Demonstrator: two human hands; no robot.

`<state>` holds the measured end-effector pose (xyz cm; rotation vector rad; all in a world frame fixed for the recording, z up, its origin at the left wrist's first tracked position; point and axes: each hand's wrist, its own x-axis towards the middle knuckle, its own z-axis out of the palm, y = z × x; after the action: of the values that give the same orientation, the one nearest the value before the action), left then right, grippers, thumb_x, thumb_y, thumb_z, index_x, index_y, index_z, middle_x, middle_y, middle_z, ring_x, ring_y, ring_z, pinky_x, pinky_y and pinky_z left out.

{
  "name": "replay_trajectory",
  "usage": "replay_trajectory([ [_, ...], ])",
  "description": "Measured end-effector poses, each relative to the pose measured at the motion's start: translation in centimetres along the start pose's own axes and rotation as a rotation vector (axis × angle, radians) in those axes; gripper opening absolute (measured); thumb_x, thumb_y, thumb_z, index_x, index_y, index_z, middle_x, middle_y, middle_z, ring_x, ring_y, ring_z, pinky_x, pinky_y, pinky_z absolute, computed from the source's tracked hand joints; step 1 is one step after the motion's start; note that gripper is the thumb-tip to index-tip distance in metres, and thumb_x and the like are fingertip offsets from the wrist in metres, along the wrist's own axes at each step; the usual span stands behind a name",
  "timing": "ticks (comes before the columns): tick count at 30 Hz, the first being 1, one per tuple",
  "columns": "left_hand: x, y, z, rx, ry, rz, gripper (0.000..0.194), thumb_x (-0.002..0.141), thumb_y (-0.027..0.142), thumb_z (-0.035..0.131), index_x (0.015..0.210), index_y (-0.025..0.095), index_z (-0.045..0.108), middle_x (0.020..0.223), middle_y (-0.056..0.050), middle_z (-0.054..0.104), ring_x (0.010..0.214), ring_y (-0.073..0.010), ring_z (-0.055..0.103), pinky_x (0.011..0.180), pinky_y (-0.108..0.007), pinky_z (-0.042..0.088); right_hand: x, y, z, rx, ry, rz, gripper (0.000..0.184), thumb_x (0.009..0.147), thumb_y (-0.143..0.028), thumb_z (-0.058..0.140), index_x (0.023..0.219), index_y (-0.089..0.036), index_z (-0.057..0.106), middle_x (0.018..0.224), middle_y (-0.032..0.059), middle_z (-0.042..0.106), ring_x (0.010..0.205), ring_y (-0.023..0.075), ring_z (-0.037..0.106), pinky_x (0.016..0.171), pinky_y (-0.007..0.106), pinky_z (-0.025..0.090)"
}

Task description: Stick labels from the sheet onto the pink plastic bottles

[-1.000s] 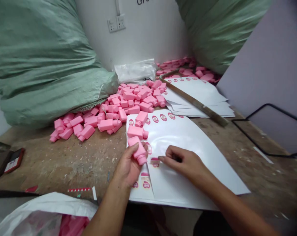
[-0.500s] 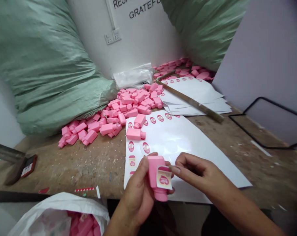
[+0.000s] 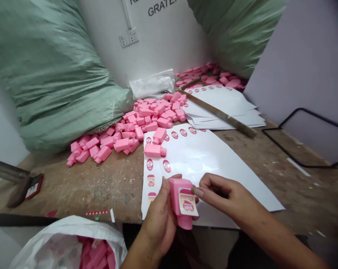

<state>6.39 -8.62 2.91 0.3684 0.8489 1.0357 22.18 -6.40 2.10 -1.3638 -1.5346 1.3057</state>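
Holding a pink bottle above the white sheet's near edge, the left hand wraps its side; the right hand pinches a label laid on its face — seemingly not fully pressed down; piled bottles look bare — and printed labels remain.

A bulging green sack fills the left and a second sack the upper right, with a wall socket and black lettering on the white wall between them, a clear plastic bag below, and a black wire frame at right.
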Motion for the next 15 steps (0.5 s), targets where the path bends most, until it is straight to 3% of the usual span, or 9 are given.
replay_trajectory([
  [7, 0.00, -0.09, -0.19, 0.010, -0.003, 0.001, 0.045, 0.091, 0.049, 0.044, 0.119, 0.016, 0.056, 0.103, -0.012, 0.063, 0.087, -0.0218, 0.063, 0.062, -0.030, 0.052, 0.31, 0.13, 0.09, -0.056, 0.015, -0.003, 0.040, 0.078, -0.056, 0.056, 0.061, -0.021, 0.047, 0.059, -0.0023, 0.049, 0.057, 0.0127, 0.039, 0.052, 0.026, 0.031],
  [15, -0.50, 0.03, -0.11, 0.120, -0.070, 0.042, 0.035, 0.088, 0.043, 0.054, 0.114, 0.019, 0.058, 0.100, -0.006, 0.059, 0.087, -0.0172, 0.058, 0.065, -0.027, 0.050, 0.27, 0.31, 0.12, -0.102, 0.044, -0.029, 0.039, 0.080, -0.054, 0.055, 0.061, -0.022, 0.046, 0.058, -0.0028, 0.051, 0.057, 0.0127, 0.041, 0.053, 0.026, 0.032],
])
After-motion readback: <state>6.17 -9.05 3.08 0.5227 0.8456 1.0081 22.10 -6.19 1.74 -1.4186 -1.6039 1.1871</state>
